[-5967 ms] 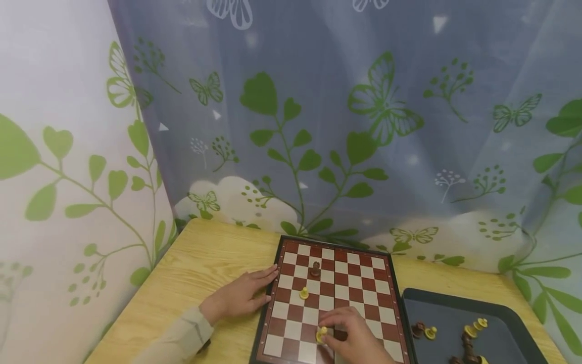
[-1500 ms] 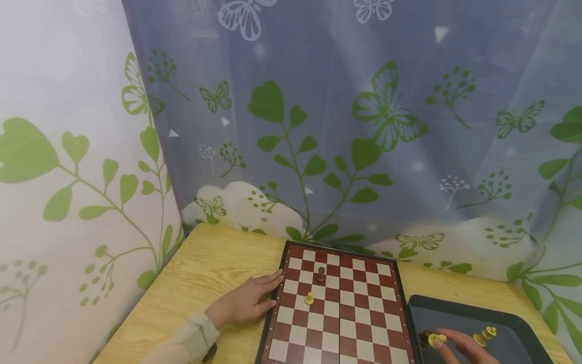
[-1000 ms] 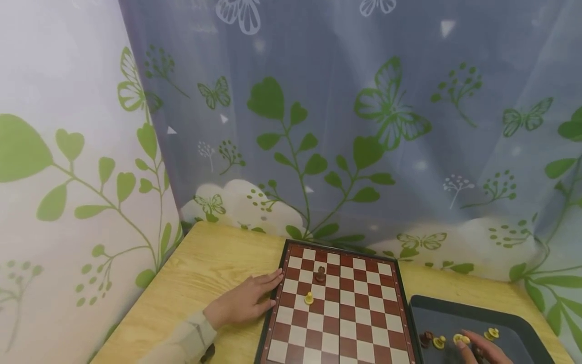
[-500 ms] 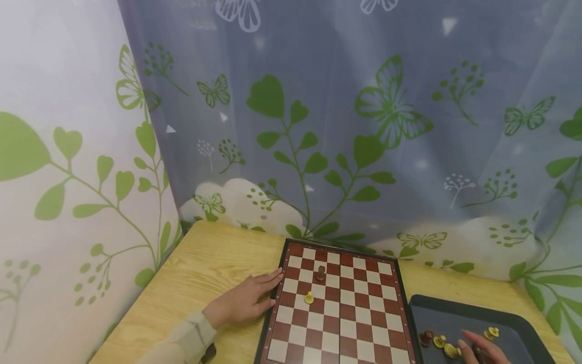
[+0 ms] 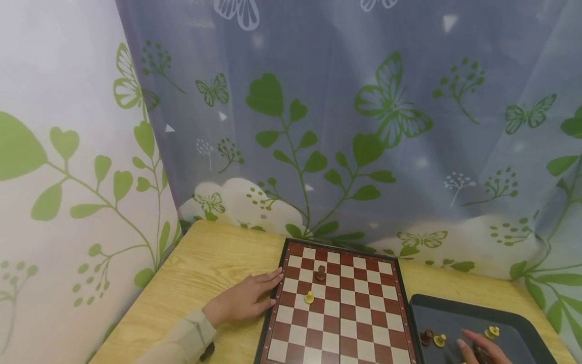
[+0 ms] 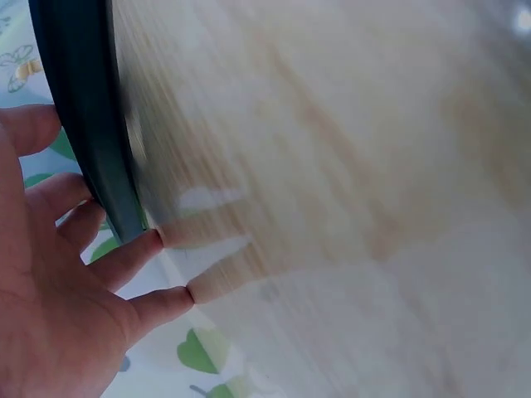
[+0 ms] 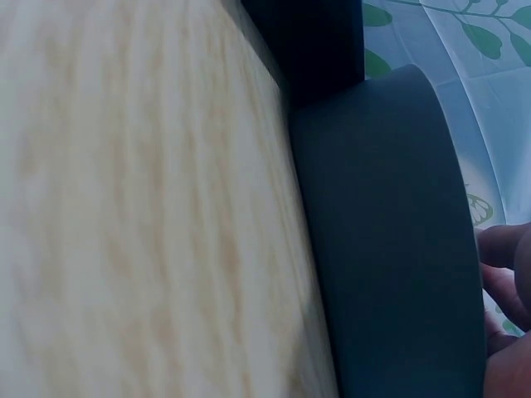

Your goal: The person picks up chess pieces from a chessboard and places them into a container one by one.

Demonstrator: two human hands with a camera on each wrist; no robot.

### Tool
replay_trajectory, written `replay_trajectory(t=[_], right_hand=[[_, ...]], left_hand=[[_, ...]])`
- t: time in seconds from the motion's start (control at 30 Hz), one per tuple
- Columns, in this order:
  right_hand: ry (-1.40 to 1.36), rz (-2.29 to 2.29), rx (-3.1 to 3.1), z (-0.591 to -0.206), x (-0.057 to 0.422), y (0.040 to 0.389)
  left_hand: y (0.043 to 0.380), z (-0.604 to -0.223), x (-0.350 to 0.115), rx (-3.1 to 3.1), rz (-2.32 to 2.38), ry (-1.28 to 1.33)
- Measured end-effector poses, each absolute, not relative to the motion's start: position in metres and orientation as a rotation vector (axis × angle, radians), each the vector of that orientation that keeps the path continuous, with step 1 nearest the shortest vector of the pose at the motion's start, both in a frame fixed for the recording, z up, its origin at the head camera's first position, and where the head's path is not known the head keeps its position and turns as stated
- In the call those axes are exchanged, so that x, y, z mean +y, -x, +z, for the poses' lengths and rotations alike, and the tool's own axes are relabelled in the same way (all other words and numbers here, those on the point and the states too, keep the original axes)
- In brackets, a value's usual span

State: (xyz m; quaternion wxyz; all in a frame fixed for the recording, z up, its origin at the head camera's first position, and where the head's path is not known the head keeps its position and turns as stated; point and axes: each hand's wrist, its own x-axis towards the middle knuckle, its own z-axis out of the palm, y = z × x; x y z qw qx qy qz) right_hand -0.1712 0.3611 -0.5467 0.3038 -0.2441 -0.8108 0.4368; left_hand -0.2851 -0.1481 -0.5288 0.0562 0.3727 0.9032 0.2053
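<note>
My left hand rests beside the chessboard, straight fingertips against its left edge. In the left wrist view, those fingers touch the board's dark side and the tabletop. A brown chess piece and a yellow pawn stand on the board. Over the dark tray, my right hand has index finger and thumb apart. A dark piece shows beneath it, partly hidden. Left of the hand lie a yellow pawn and a brown piece; beyond it lies another yellow piece.
Part of a dark object shows on the wooden table beside my left sleeve. A printed curtain hangs behind the table. In the right wrist view, the tray wall rises between the table and my fingers.
My right hand carried a yellow piece from the board to the tray and let it go there; that piece is now mostly out of view. My left hand has stayed at the board's edge.
</note>
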Motion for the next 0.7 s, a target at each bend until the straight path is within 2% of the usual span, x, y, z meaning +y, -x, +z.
replay_trajectory(t=[0.7], right_hand=[[0.655,1.197,-2.174,-0.5466,0.3626,0.1747]], left_hand=[[0.2851,-0.5251,-0.1479,2.750,0.522,-1.156]])
